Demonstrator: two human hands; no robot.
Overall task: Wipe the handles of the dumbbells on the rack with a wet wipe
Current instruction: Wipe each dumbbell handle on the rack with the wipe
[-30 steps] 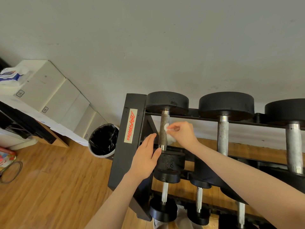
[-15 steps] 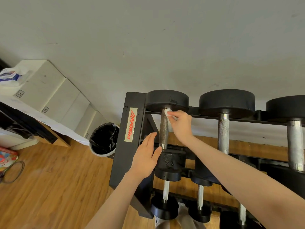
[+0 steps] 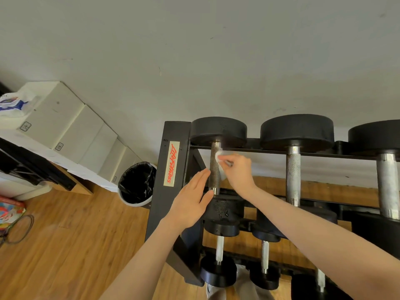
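White and crumpled, the wet wipe point(image 3: 219, 156) is pinched in the fingertips of my right hand point(image 3: 237, 169) and pressed against the upper part of the knurled handle point(image 3: 214, 167) of the first dumbbell point(image 3: 218, 132), the one at the left end of the rack's point(image 3: 171, 161) top tier, right beside the upright with the red lettering. My left hand point(image 3: 190, 202) lies flat with its fingers straight and together, touching or nearly touching the near weight head point(image 3: 223, 210) of that same dumbbell; I judge it is steadying it, and it holds nothing. As far as I can judge, I am near the start: the wipe is only on this first handle, close to its far end, so the lower stretch toward me may yet need a pass. Along the same tier to the right, the second handle point(image 3: 293, 174) and the third handle point(image 3: 387, 185) have no wipe on them, and whether they are already clean I cannot tell. On the lower tier several shorter handles point(image 3: 219, 249) also wait. Beyond the rack's left end, a lined bin point(image 3: 137, 184) stands on the wooden floor, handy for the wipe afterward.
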